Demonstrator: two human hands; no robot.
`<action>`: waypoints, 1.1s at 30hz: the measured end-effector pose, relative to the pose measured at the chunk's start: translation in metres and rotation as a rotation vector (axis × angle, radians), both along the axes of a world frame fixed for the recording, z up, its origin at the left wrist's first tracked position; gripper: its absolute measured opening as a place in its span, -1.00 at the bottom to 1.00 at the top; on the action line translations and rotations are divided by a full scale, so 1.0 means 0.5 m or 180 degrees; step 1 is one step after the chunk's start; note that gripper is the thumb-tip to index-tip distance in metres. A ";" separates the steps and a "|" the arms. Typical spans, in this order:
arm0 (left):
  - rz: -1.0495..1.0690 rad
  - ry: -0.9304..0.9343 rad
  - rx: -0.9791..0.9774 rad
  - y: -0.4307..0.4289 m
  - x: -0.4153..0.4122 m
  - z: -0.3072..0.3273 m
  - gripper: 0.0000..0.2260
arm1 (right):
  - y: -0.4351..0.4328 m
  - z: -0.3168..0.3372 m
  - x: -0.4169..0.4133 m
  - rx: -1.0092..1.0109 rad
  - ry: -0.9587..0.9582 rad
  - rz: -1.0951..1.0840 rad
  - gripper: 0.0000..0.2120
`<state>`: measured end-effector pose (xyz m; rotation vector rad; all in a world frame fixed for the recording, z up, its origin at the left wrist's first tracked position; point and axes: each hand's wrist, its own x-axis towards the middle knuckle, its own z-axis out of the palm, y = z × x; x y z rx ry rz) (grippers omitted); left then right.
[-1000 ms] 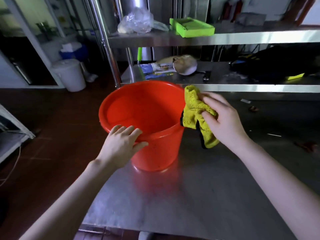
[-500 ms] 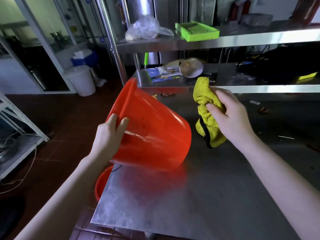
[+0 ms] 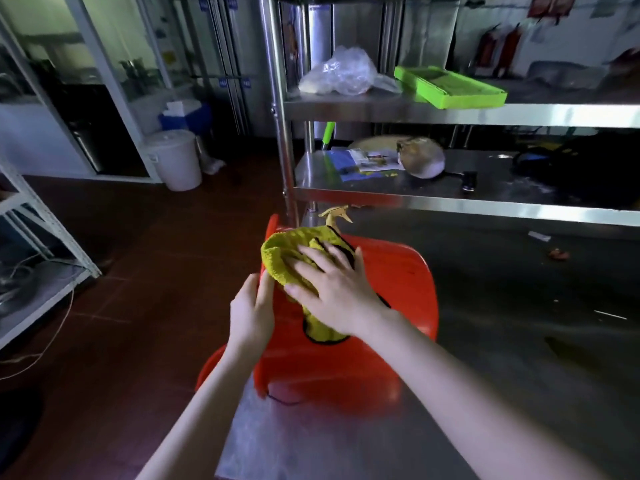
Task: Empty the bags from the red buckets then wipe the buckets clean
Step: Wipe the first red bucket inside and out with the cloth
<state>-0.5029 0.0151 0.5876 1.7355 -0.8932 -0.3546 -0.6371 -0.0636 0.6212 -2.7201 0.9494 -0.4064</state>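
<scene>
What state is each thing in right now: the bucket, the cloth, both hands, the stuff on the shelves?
red bucket: on its side on the steel table
yellow cloth: pressed on the bucket's wall
right hand: flat on the cloth
left hand: gripping the bucket's rim
green tray: lying on the top shelf
plastic bag: crumpled

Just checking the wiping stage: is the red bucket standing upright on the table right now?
No, the red bucket lies tipped on its side on the steel table, with the right hand pressing the yellow cloth against its wall.
</scene>
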 end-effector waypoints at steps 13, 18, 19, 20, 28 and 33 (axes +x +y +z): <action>-0.0479 0.0697 0.0354 -0.114 0.077 0.057 -0.44 | -0.005 -0.018 0.082 -0.0569 -0.0418 -0.0655 -0.47; -0.0188 -0.0053 0.0442 -0.137 0.065 0.065 -0.54 | -0.057 -0.044 0.000 -0.0555 -0.0471 -0.0896 -0.59; -0.0228 -0.0052 0.0438 -0.131 0.061 0.066 -0.53 | -0.073 -0.051 -0.034 -0.0586 -0.0534 -0.1070 -0.61; -0.0258 -0.0023 0.0445 -0.126 0.058 0.066 -0.53 | -0.089 -0.056 -0.069 -0.0617 -0.0569 -0.1275 -0.61; -0.0300 0.0075 0.0366 -0.096 0.040 0.049 -0.56 | -0.093 -0.058 -0.077 -0.0485 -0.0484 -0.2325 -0.61; -0.0211 0.0128 0.0328 -0.112 0.064 0.049 -0.59 | 0.015 -0.061 0.099 -0.0864 -0.0673 -0.0895 -0.57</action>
